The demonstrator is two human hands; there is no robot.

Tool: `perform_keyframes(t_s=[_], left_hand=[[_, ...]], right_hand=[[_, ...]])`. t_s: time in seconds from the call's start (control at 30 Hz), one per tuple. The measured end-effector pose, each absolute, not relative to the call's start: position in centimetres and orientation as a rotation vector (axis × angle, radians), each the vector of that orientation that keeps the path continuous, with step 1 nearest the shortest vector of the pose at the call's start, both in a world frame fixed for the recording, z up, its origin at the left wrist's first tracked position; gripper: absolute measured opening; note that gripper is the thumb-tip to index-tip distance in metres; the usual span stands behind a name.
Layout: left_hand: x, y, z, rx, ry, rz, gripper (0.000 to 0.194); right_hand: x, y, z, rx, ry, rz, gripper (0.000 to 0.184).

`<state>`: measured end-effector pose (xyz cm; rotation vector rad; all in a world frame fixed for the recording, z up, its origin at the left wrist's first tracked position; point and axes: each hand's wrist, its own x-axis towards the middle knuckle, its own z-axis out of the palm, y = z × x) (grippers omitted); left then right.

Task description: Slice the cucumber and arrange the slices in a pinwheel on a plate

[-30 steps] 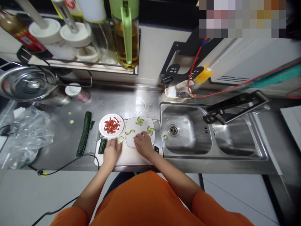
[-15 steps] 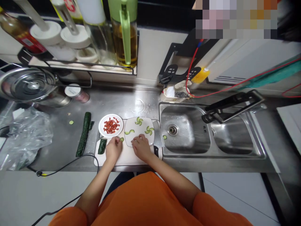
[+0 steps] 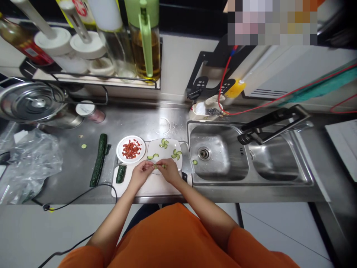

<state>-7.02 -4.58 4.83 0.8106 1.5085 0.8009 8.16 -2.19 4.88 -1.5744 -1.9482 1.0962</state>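
Over the near edge of a white square plate (image 3: 170, 165), my left hand (image 3: 141, 173) and my right hand (image 3: 168, 172) meet fingertip to fingertip. Both are closed in a pinch on thin green cucumber slices (image 3: 155, 166), partly hidden by the fingers. On the plate, cucumber slices form pinwheels at the top (image 3: 164, 143) and right (image 3: 176, 154), with a few slices (image 3: 152, 156) at the left. A round white dish (image 3: 119, 149) of red berries stands to the left. A short cucumber piece (image 3: 121, 174) lies on the white cutting board (image 3: 150, 189) left of my left hand.
A whole cucumber (image 3: 99, 160) lies on the steel counter. A knife blade (image 3: 187, 158) sticks out right of the plate, beside the double sink (image 3: 223, 149). Left are a plastic bag (image 3: 36, 160), a cable (image 3: 83, 193) and a lidded pot (image 3: 36, 104); bottles (image 3: 145, 56) stand on a rack behind.
My left hand has moved right, carrying a cucumber slice from beside the plate to over its near edge. My right hand has drawn in to meet it, its fingers now pinched.
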Motion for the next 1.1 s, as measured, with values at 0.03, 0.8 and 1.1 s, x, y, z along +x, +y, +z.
perform_keyframes(t_s=[0.03, 0.8, 1.1], left_hand=[[-7.0, -4.5, 4.9, 0.749, 1.509, 0.783, 0.041], [-8.2, -0.6, 4.3, 0.493, 1.462, 0.696, 0.044], [-9.4, 1.7, 3.1, 1.255, 1.695, 0.577, 0.020]], right_hand=[[8.3, -2.1, 5.0, -1.577, -1.932, 1.091, 0.010], [7.9, -1.2, 3.2, -1.641, -1.638, 1.286, 0.014], [6.1, 0.0, 1.7, -1.811, -1.402, 1.274, 0.007]])
